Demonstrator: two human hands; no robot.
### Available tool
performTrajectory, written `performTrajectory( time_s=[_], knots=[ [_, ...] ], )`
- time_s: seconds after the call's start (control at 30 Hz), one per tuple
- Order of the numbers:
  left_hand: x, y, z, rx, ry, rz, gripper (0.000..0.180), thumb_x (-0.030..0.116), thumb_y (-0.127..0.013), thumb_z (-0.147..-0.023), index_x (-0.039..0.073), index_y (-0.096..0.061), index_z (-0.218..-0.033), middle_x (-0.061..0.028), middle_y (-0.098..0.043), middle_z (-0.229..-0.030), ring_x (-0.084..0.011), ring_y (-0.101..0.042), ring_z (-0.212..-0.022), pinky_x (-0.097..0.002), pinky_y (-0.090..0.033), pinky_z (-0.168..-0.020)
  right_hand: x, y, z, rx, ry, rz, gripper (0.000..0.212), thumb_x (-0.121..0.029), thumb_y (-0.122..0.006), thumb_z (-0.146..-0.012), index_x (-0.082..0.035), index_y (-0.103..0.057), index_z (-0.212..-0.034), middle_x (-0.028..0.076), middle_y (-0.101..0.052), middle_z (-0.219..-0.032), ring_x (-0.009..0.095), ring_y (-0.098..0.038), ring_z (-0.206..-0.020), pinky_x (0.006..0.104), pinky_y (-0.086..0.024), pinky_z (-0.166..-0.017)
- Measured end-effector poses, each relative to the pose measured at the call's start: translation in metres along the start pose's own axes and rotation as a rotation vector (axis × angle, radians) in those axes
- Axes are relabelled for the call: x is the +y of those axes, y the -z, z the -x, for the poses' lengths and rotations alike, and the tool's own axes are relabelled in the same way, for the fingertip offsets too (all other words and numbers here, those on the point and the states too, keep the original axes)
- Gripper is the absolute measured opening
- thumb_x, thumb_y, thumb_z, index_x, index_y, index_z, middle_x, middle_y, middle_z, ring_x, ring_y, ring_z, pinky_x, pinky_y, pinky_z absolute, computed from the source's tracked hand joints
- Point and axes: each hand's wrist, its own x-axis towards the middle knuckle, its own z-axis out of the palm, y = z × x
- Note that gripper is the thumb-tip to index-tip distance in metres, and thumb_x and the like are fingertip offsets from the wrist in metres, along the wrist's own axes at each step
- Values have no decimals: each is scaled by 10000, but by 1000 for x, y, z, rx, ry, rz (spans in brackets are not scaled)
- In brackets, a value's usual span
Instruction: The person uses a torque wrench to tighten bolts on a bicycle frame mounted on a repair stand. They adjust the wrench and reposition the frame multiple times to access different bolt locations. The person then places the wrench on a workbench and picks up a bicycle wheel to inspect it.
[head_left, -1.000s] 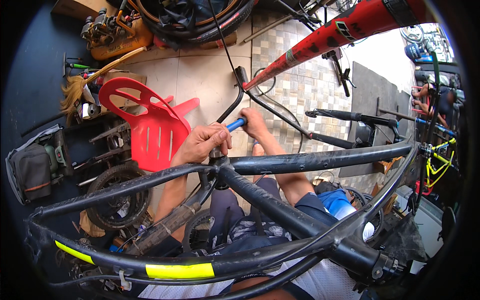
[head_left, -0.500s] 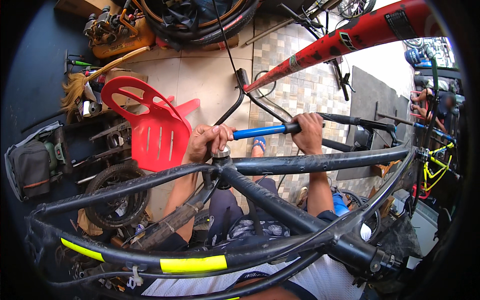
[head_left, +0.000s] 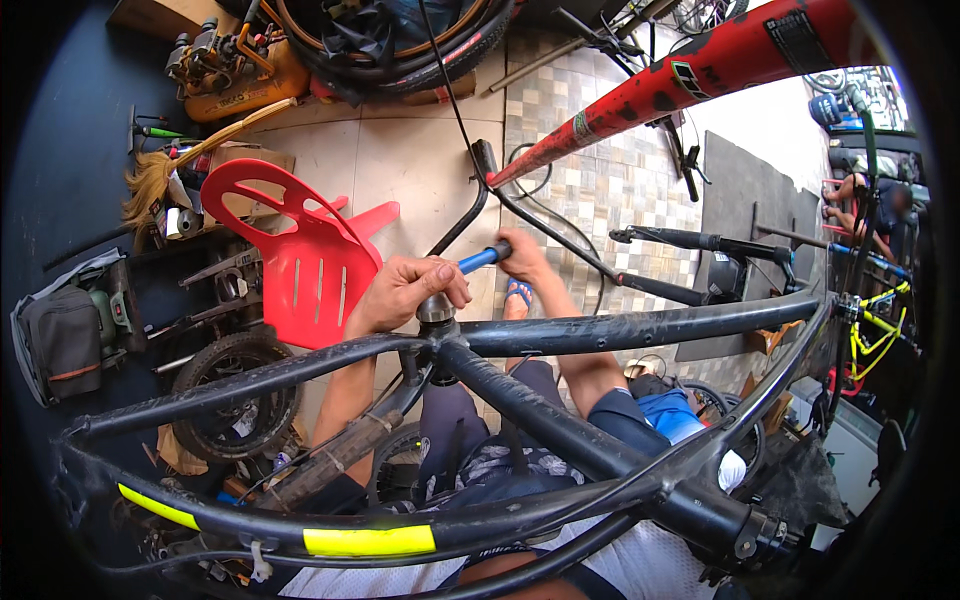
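Note:
A black bicycle frame lies across in front of me, scuffed and marked with yellow strips. On its bottom bracket shell sits a silver round tool. My left hand is closed around the head of a blue-handled wrench, right above that silver tool. The hand hides the wrench's head. My right hand grips the black end of the same handle, a little beyond the frame's tube.
A red plastic chair stands at the left, near a loose wheel. A red bicycle frame slants over the upper right. An orange compressor and a straw broom stand at the back left. Another person sits at the far right.
My right hand has swung leftward with the wrench handle, now closer to my left hand. The handle points more away from me. My left hand stays at the wrench's head.

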Motion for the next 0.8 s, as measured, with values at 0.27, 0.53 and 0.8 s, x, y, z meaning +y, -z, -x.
performTrajectory(
  time_s=[0.27,0.53,0.8],
  knots=[
    [-8,8,-25,16,93,416,426,329,-582,-1058,-48,-683,-1228,-181,-764,-1025,-211,-733,-804,-389,-575,-940,-49,166,101,462,-16,599,119,-211,-756,-779,-195,-682,-871,19,-605,-847,279,-588,-939,441,-374,-865],
    [-14,-9,-14,45,42,317,413,289,-643,-1006,-26,-689,-1269,-207,-542,-1506,-223,-584,-1273,-394,-394,-1143,-16,88,61,351,-110,394,133,-138,-691,-759,-203,-661,-871,24,-644,-886,306,-602,-965,462,-419,-809],
    [-16,0,-6,-51,57,-75,414,297,-584,-1064,-14,-778,-870,-124,-764,-940,-345,-526,-1366,-451,-412,-1104,-28,-44,-13,-55,-2,-107,202,-106,-739,-760,-95,-682,-953,183,-694,-934,399,-665,-919,465,-528,-802]
  ],
)
